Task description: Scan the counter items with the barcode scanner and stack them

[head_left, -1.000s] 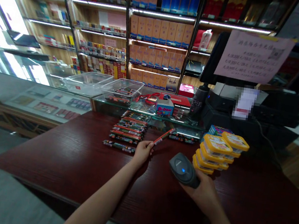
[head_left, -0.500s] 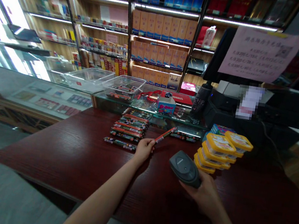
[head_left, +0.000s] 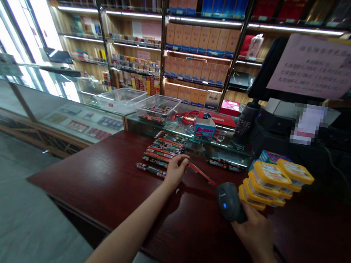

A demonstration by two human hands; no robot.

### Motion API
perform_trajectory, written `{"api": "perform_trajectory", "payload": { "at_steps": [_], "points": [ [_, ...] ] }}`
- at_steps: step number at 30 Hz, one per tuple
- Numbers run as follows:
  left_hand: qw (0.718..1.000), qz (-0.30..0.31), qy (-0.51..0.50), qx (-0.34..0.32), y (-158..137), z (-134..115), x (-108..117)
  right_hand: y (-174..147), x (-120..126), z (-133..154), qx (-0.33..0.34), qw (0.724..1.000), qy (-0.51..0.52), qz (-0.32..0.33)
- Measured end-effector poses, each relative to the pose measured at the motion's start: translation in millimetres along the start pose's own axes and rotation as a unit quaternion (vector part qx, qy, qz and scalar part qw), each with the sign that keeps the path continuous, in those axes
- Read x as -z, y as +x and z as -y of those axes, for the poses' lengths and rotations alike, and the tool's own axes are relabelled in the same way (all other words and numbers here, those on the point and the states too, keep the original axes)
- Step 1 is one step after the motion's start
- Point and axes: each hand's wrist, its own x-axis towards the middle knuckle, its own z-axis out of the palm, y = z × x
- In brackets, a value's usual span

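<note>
My left hand [head_left: 176, 171] pinches one end of a thin red stick-shaped packet [head_left: 201, 172], which slants down to the right over the counter. The far end of the packet is close to the front of a dark grey barcode scanner [head_left: 228, 201]. Around the scanner's handle my right hand [head_left: 255, 229] is closed, and a blue light shows on its top. A row of similar stick packets [head_left: 165, 151] lies just left of and behind my left hand, with one packet [head_left: 150, 170] set apart at the near side. More stick packets [head_left: 226, 164] lie near the glass ledge.
Stacked yellow-lidded tubs [head_left: 269, 176] stand beside the scanner. Behind the dark wooden counter [head_left: 98, 181] are a glass ledge with clear plastic bins [head_left: 160, 103], a small blue-pink box [head_left: 205, 128], and a monitor with a pink sheet [head_left: 320, 67]. A cable trails from the scanner.
The packet in my left hand has swung from pointing up and away to pointing down towards the scanner. The scanner has turned, and its blue light is now lit. The view has shifted left.
</note>
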Motion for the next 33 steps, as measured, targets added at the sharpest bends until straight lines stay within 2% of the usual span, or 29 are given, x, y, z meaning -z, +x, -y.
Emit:
{"api": "perform_trajectory", "payload": {
  "at_steps": [3,7,11,14,18,21,23,26,28,30,33],
  "points": [
    [0.998,-0.039,-0.025,0.041,7.6,-16.0,25.6,-1.2,0.4,-1.2,-0.005,1.000,-0.004,0.009],
    [0.993,-0.082,-0.001,0.082,6.1,-27.2,81.5,-1.8,1.4,0.0,-0.019,1.000,0.000,0.017],
    [0.986,-0.098,0.033,0.130,-6.3,-25.5,131.8,-1.4,2.0,1.9,-0.019,1.000,0.004,0.023],
    [0.979,-0.111,0.068,0.160,-12.2,-17.4,151.8,-1.2,2.4,2.6,-0.020,0.999,-0.002,0.028],
    [0.953,-0.142,0.219,0.154,-13.2,-6.3,159.9,-1.9,2.6,1.8,-0.016,0.999,-0.004,0.028],
    [0.904,-0.172,0.382,0.086,-15.7,-3.1,161.5,-2.8,3.2,1.1,-0.018,0.999,-0.015,0.031],
    [0.885,-0.139,0.443,0.032,-18.9,-2.6,162.6,-3.3,4.0,1.2,-0.029,0.999,-0.029,0.036],
    [0.898,-0.015,0.438,-0.030,-22.3,-1.5,162.8,-3.7,5.3,2.0,-0.038,0.998,-0.028,0.045],
    [0.901,0.034,0.430,-0.052,-22.5,-0.1,160.4,-3.8,5.8,2.6,-0.042,0.998,-0.022,0.048],
    [0.891,0.032,0.449,-0.050,-21.5,1.3,155.8,-3.9,5.9,2.9,-0.046,0.997,-0.025,0.048],
    [0.873,-0.002,0.487,-0.037,-20.5,3.1,148.7,-4.2,5.1,2.5,-0.042,0.997,-0.037,0.045]
  ]
}}
